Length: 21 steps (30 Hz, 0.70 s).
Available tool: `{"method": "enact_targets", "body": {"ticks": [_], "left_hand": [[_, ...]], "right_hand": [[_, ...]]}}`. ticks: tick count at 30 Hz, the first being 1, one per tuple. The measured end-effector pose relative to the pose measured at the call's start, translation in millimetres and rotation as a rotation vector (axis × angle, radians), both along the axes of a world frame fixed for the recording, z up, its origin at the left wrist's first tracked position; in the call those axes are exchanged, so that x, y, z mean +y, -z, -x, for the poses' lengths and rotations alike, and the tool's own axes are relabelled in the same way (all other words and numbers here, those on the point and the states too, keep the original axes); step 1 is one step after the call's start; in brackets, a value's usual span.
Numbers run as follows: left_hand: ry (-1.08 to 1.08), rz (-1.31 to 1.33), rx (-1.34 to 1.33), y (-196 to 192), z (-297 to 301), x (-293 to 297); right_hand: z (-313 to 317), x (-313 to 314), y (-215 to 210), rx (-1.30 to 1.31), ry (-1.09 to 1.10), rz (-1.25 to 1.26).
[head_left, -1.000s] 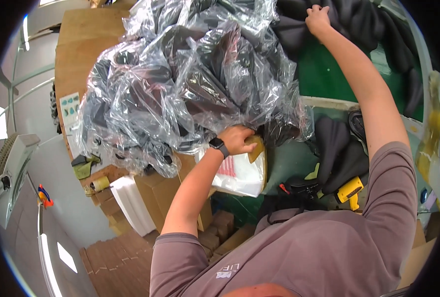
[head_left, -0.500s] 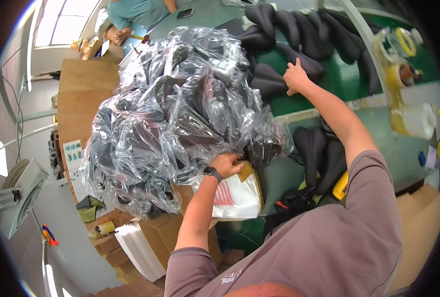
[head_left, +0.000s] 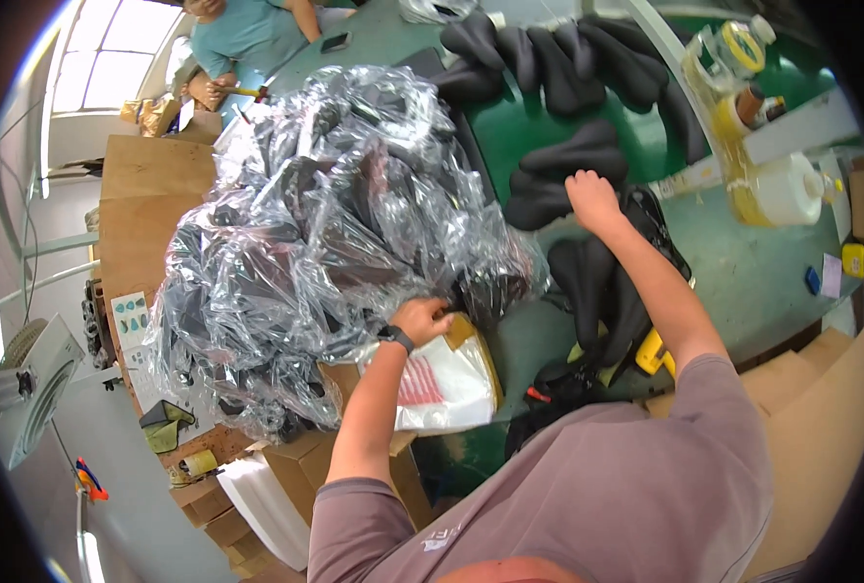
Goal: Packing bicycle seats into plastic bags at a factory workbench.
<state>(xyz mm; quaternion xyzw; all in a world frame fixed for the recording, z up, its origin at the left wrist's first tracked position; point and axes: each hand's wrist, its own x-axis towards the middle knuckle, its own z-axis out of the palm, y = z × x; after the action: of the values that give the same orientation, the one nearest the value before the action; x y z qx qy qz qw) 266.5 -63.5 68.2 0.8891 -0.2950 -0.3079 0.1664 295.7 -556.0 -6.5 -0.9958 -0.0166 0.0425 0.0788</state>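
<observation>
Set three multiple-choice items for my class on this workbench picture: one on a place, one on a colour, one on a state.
1. Where does the right hand rest?
A. on a black moulded piece on the table
B. on the cardboard box
C. on the roll of tape

2. What colour is the table top?
A. red
B. green
C. white

3. In what state is the left hand?
A. open, held in the air
B. flat on the floor
C. closed on the edge of the clear plastic wrapping

Answers:
1 A: the right hand lies on one of the black moulded pieces spread over the table.
2 B: the bare surface between the pieces is green.
3 C: the fingers curl into the clear plastic wrapping that covers a heap of dark pieces, just above a white bag.
</observation>
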Motion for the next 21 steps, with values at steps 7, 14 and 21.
{"method": "enact_targets", "body": {"ticks": [7, 14, 21], "left_hand": [[-0.044, -0.014, 0.018, -3, 7, 2], [-0.009, -0.001, -0.013, -4, -9, 4], [-0.022, -0.082, 0.043, -7, 3, 2]], "right_hand": [[-111, -16, -41, 0.354, -0.430, 0.223], [-144, 7, -14, 0.481, -0.522, 0.211], [-96, 0, -2, 0.163, -0.420, -0.008]]}}
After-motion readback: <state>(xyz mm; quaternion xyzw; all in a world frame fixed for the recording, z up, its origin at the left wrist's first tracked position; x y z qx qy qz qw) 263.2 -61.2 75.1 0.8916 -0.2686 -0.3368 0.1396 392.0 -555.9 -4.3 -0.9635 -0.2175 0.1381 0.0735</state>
